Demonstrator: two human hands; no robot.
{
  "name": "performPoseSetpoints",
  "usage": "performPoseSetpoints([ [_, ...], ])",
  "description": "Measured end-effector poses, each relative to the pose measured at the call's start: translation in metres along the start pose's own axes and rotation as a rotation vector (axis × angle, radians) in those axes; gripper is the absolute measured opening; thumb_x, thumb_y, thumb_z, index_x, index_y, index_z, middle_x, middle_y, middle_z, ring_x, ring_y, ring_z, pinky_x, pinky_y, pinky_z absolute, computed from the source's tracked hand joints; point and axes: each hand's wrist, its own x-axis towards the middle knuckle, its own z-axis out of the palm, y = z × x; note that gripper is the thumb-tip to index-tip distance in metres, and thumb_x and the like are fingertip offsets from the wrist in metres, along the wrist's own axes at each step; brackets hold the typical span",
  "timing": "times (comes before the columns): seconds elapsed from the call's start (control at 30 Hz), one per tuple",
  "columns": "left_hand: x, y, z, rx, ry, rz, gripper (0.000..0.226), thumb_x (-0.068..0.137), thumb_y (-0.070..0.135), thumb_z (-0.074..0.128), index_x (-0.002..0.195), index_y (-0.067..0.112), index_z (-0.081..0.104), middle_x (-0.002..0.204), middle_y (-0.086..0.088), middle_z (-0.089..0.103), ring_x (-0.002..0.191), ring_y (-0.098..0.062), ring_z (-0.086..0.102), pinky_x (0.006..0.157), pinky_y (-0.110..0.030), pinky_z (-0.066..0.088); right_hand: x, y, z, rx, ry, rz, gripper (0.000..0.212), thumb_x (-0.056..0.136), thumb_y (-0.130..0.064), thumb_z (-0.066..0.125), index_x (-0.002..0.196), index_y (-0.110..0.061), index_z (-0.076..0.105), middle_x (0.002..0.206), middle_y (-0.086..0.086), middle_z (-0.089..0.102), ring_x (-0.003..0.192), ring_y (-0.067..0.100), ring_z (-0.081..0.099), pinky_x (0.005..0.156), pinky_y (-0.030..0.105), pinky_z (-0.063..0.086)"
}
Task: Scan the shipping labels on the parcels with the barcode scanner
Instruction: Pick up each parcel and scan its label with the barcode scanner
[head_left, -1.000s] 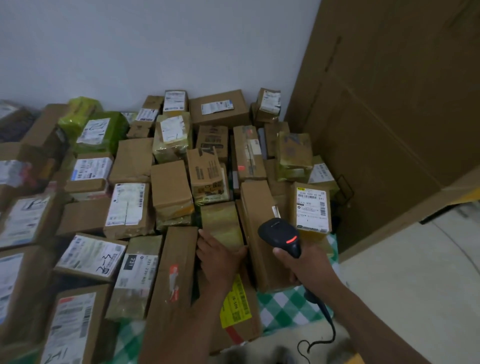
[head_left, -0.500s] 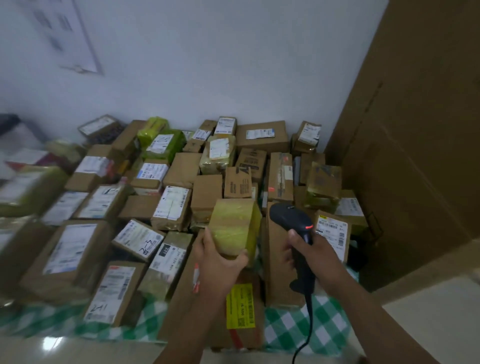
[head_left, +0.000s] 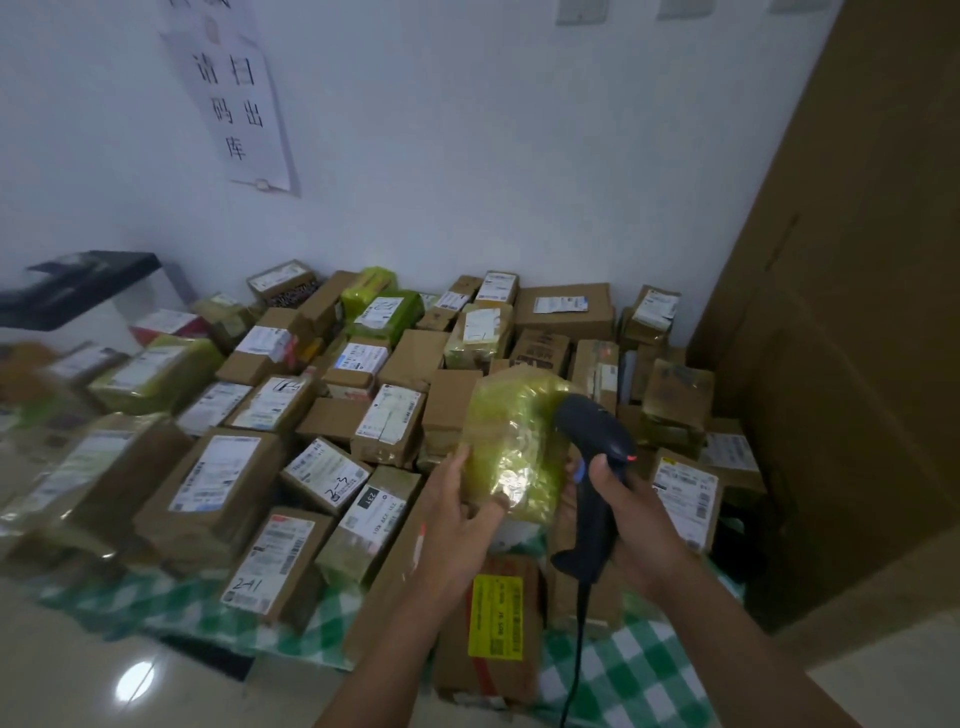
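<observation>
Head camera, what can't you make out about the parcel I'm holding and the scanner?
- Label of the taped parcel in the left hand: head view shows only glossy yellow tape.
- Window of the scanner in the right hand: faces away from the camera.
- The scanner cable: cut off by the bottom edge.
- The far-left parcels: motion blur.

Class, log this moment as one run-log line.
left hand: holds yellow-taped parcel above parcel pile | right hand: grips barcode scanner beside parcel | scanner light: red

Glossy crinkled yellow tape wraps the held parcel (head_left: 511, 447); matt black plastic scanner (head_left: 592, 467); at seven o'clock, shiny tiled floor (head_left: 104, 680)
</observation>
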Motion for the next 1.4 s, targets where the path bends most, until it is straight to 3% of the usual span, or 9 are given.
performPoseSetpoints([
  [0.13,-0.001,0.009,0.000,0.030,-0.012,-0.001,0.064,0.088,0.033,0.069,0.144,0.043,0.038,0.132,0.013,0.053,0.116,-0.008,0.054,0.094,-0.034,0.050,-0.009,0.001,0.000,0.012,-0.071,0.000,0.047,0.069,-0.047,0.067,0.112,-0.027,0.066,0.103,-0.007,0.077,0.096,0.013,0.073,0.071,0.025,0.058],
  [0.27,-0.006,0.012,0.002,0.081,0.008,-0.019,0.094,0.050,0.058,0.085,0.131,0.037,0.041,0.115,0.015,0.060,0.104,-0.004,0.060,0.084,-0.029,0.054,-0.013,0.000,0.002,-0.049,-0.152,0.001,0.063,0.068,-0.059,0.075,0.121,-0.025,0.066,0.120,0.004,0.072,0.113,0.023,0.067,0.097,0.045,0.051],
  [0.37,-0.007,0.012,0.005,0.088,0.041,-0.040,0.096,0.040,0.063,0.080,0.124,0.036,0.042,0.108,0.016,0.061,0.096,0.000,0.061,0.067,-0.013,0.050,-0.014,-0.007,0.003,-0.145,-0.201,-0.025,0.055,0.074,-0.055,0.070,0.120,-0.025,0.066,0.118,0.001,0.072,0.112,0.022,0.067,0.095,0.042,0.053],
  [0.57,0.009,0.002,-0.006,0.021,0.069,-0.202,0.053,0.082,0.031,0.077,0.121,0.032,0.041,0.097,0.015,0.056,0.080,-0.001,0.058,0.050,-0.016,0.044,-0.014,-0.012,-0.006,-0.183,-0.152,-0.044,0.052,0.073,-0.048,0.069,0.113,-0.016,0.063,0.098,0.011,0.077,0.081,0.030,0.075,0.067,0.036,0.062],
  [0.77,0.017,-0.012,-0.035,-0.036,0.105,-0.192,0.063,0.088,0.027,0.070,0.144,0.022,0.040,0.126,-0.002,0.060,0.112,-0.025,0.060,0.091,-0.044,0.052,-0.016,-0.015,-0.022,-0.365,-0.131,-0.069,0.038,0.077,-0.060,0.064,0.075,-0.023,0.072,0.080,0.026,0.070,0.050,0.024,0.062,0.051,0.030,0.052],
  [0.9,0.017,-0.020,-0.043,-0.054,0.149,-0.171,0.056,0.088,0.023,0.070,0.136,0.026,0.042,0.113,0.005,0.064,0.102,-0.020,0.064,0.082,-0.041,0.054,-0.017,-0.019,-0.018,-0.357,-0.150,-0.035,0.054,0.080,-0.057,0.063,0.104,-0.008,0.065,0.079,0.016,0.073,0.046,0.022,0.058,0.045,0.027,0.048],
  [1.0,0.017,-0.027,-0.044,-0.051,0.155,-0.187,0.061,0.086,0.019,0.072,0.136,0.029,0.039,0.116,0.003,0.062,0.104,-0.024,0.065,0.089,-0.051,0.055,-0.019,-0.024,-0.020,-0.299,-0.146,-0.005,0.064,0.081,-0.055,0.062,0.112,0.001,0.061,0.080,0.022,0.071,0.046,0.024,0.055,0.044,0.027,0.046],
  [1.3,0.021,-0.038,-0.045,-0.044,0.161,-0.171,0.074,0.083,0.013,0.074,0.142,0.031,0.033,0.129,-0.003,0.056,0.112,-0.026,0.062,0.087,-0.049,0.056,-0.023,-0.033,-0.023,-0.224,-0.216,0.039,0.041,0.086,-0.053,0.060,0.083,-0.013,0.072,0.075,0.020,0.068,0.046,0.021,0.055,0.043,0.027,0.046],
  [1.4,0.023,-0.039,-0.045,-0.040,0.153,-0.169,0.076,0.082,0.011,0.075,0.142,0.030,0.032,0.130,-0.004,0.055,0.113,-0.026,0.061,0.089,-0.051,0.056,-0.022,-0.033,-0.019,-0.267,-0.225,0.041,0.049,0.081,-0.059,0.062,0.070,-0.012,0.072,0.074,0.019,0.068,0.047,0.021,0.055,0.044,0.027,0.046],
])
